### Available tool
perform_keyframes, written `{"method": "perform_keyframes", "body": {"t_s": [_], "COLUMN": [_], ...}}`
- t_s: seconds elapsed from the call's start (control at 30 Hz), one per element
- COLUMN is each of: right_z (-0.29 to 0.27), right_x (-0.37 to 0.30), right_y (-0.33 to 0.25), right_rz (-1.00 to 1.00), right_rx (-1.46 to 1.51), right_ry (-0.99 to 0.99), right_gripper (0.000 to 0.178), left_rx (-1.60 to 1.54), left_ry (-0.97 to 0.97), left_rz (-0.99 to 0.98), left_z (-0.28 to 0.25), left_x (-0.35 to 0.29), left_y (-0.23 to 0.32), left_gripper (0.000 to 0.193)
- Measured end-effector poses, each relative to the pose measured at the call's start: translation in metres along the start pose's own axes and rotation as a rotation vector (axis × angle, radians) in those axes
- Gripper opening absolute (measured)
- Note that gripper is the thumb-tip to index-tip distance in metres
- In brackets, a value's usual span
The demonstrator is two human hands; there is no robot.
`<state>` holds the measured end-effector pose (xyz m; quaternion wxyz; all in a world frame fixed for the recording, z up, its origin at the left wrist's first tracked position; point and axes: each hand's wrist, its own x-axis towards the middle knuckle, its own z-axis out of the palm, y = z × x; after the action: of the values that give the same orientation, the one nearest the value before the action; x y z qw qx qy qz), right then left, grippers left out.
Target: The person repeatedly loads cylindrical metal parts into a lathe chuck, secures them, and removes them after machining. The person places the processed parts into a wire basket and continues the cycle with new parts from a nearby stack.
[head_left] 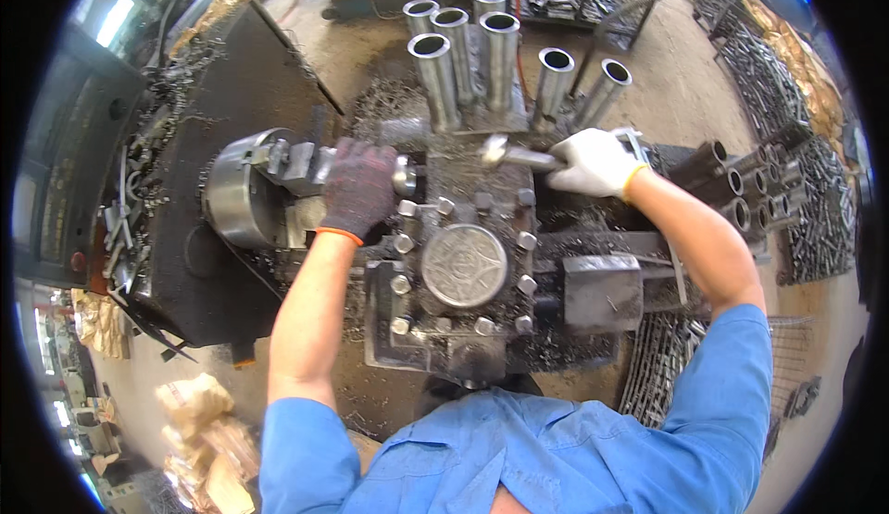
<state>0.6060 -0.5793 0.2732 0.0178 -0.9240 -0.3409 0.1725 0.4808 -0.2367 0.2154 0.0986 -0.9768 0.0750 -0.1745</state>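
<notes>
My left hand (358, 185), in a dark glove with an orange cuff, is closed around a metal workpiece beside the lathe chuck (245, 190). A shiny round end (405, 175) of that workpiece shows to the right of my fingers; the rest is mostly hidden under the glove. My right hand (594, 164), in a white glove, grips a short metal tool (523, 156) with a bright rounded head, slightly blurred, its exact kind unclear. That head is above the far part of the bolted tool post (465, 266). Beyond my right fingers lies a caliper-like metal piece (632, 141).
Several steel tubes (435, 74) stand upright beyond the tool post. More tubes (736, 185) lie stacked at the right, near racks of small metal parts (820, 208). Metal chips cover the machine. A dark machine cover (231, 79) rises at left; brown wrapped bundles (208, 440) sit lower left.
</notes>
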Motion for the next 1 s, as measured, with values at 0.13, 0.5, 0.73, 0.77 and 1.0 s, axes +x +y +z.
{"method": "perform_keyframes", "body": {"t_s": [0.13,0.5,0.73,0.77,1.0], "right_z": [0.0,0.093,-0.024,-0.04,0.024], "right_x": [-0.057,-0.121,0.037,0.071,0.155], "right_y": [0.099,0.119,-0.046,-0.084,-0.177], "right_rz": [0.17,0.162,-0.197,-0.223,-0.527], "right_rx": [-0.19,-0.826,0.104,0.16,0.055], "right_ry": [0.073,-0.217,0.185,-0.058,-0.02], "right_gripper": [0.041,0.02,0.082,0.086,0.058], "left_rx": [-0.025,-0.155,0.07,0.047,-0.005], "left_ry": [-0.015,0.108,0.427,0.444,0.402], "left_rz": [-0.037,0.015,-0.336,-0.356,-0.383], "left_z": [0.003,-0.05,-0.025,-0.017,-0.013], "left_x": [0.001,-0.032,-0.121,-0.125,-0.128], "left_y": [-0.001,-0.021,-0.124,-0.128,-0.125], "left_gripper": [0.01,0.069,0.076,0.075,0.078]}}
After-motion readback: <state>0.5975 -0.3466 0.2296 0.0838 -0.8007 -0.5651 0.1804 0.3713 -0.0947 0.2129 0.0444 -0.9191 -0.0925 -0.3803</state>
